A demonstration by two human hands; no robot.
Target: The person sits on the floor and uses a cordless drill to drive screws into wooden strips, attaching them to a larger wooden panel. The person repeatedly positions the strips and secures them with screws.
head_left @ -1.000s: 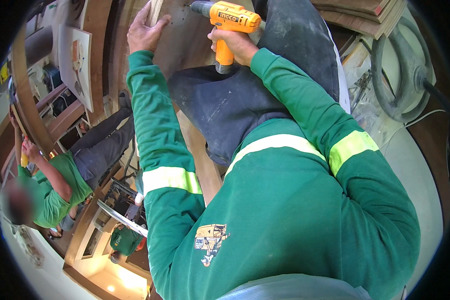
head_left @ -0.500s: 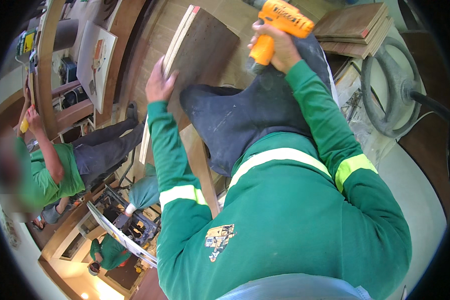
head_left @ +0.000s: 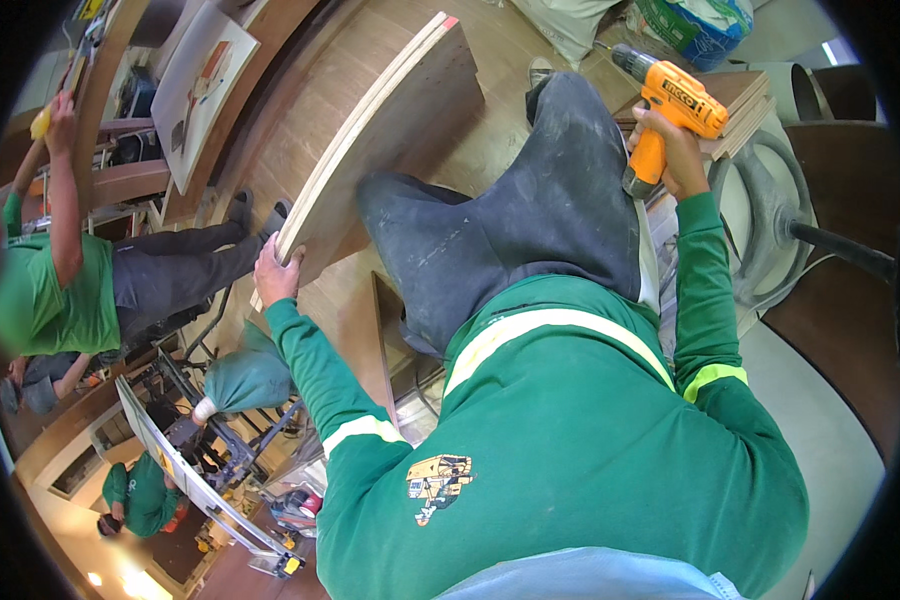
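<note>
Workshop floor (head_left: 530, 110) below, left hand (head_left: 275, 272) gripping board (head_left: 380, 140) edge, right hand (head_left: 675, 150) clenched on orange drill (head_left: 665, 100) handle.

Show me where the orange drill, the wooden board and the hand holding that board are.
orange drill (head_left: 670, 105), head view, on its orange body above the grip.
wooden board (head_left: 390, 120), head view, on its pale layered edge.
left hand (head_left: 275, 272), head view, on the back of the hand at the board's lower corner.
</note>
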